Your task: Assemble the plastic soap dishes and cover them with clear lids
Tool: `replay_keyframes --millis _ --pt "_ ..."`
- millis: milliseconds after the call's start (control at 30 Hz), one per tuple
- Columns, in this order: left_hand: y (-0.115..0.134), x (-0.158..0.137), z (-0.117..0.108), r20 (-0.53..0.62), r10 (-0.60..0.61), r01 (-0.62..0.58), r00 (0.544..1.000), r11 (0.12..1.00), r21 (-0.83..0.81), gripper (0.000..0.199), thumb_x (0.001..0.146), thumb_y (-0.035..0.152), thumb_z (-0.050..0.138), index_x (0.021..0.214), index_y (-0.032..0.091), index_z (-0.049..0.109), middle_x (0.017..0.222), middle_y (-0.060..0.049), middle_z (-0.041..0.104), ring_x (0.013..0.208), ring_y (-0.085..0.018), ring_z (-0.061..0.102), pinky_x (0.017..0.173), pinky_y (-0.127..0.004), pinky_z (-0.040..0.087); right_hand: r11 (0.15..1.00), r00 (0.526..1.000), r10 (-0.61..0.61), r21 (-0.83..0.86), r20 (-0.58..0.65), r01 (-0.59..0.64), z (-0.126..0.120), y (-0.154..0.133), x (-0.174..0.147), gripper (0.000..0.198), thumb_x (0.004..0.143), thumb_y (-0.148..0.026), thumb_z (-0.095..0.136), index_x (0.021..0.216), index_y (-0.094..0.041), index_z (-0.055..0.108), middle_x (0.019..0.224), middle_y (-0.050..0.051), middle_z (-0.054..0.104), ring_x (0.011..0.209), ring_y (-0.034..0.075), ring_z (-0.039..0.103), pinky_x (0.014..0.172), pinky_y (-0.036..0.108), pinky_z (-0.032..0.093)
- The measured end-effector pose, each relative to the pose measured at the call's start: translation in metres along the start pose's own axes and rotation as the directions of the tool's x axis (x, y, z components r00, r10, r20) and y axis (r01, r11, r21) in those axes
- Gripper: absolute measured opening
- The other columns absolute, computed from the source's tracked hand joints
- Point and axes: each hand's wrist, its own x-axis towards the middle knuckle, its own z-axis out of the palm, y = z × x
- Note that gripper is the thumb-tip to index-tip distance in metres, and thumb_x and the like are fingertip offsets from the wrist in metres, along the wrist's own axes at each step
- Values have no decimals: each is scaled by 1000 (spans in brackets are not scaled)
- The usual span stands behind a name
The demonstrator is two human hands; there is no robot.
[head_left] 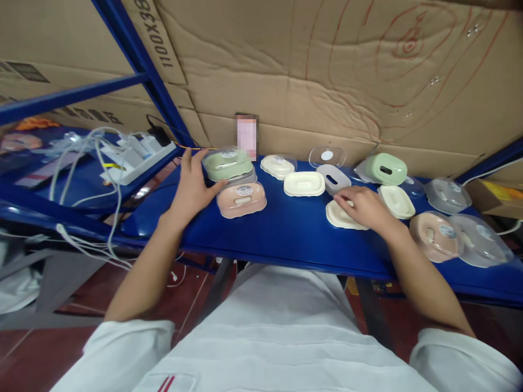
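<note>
Left hand (193, 184) spreads loosely by the green box (224, 167); right hand (365, 206), grip unclear, likely adjusts a cream piece (337, 216), next needing steadiness.

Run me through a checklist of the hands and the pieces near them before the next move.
1. Left hand beside the green case: ok, thumb and fingers spread at its left end.
2. Left-hand grip firm: cannot tell.
3. Right hand clear of the front cream tray: not ok, its fingers are over the tray, hiding part of it.
4. Peach case nearest the left hand covered: ok, a clear lid sits over it.
5. Middle cream tray clear of both hands: ok.
6. White power strip clear of the left hand: ok.
</note>
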Motion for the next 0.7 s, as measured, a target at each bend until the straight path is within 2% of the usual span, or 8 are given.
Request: replay_keyframes --millis 67,100,167,233,333,433,533,700 --pt "41 -25 -2 -71 14 -12 997 1000 22 78 103 67 62 157 12 46 172 -18 36 166 -40 29 135 -66 31 994 992 103 -41 79 -100 -6 7 -1 44 111 -43 43 109 -21 81 99 11 83 89 29 77 73 36 48" --pt "64 -40 0 -115 37 -37 993 999 8 65 105 59 63 153 16 53 169 -16 43 162 -37 39 134 -63 35 991 984 130 -56 124 -123 -6 8 -1 44 111 -44 43 107 -21 81 95 11 83 86 28 76 70 35 46" --pt "107 -69 11 0 134 -133 991 986 -101 46 107 45 64 148 25 59 159 -12 57 151 -32 54 130 -58 46 994 977 108 -25 185 -105 -2 3 0 43 110 -43 45 103 -21 81 91 10 82 82 27 75 69 34 44" --pt "136 -90 28 177 259 -225 950 955 -192 46 108 39 63 152 28 56 165 -11 54 151 -32 55 125 -55 51 992 981 1 126 195 -26 5 -8 2 43 111 -44 45 100 -22 80 88 8 82 78 23 74 69 32 45" --pt "150 -102 51 370 421 -336 828 901 -273 60 109 44 63 164 29 46 177 -14 37 163 -35 40 128 -57 45 888 980 -167 450 112 100 15 -23 5 43 112 -51 48 103 -24 80 90 3 82 77 20 74 72 31 51" --pt "144 -100 58 464 483 -388 743 875 -290 65 109 50 60 167 28 41 180 -14 32 167 -36 31 132 -60 38 835 985 -147 522 -91 173 21 -22 10 40 112 -52 50 113 -26 79 110 5 83 101 25 78 91 38 58" --pt "139 -99 57 451 481 -386 752 876 -290 50 111 45 58 156 25 54 169 -13 50 162 -34 41 131 -57 41 960 970 -13 270 -243 80 29 -1 15 43 110 -53 52 131 -23 75 137 13 76 130 36 68 113 53 49" --pt "138 -105 60 307 362 -284 880 920 -269 19 106 36 67 115 19 68 140 -15 68 135 -31 65 115 -50 56 990 981 140 -6 -137 -142 44 33 20 65 103 -57 62 153 -16 62 135 20 75 129 42 66 111 60 48"
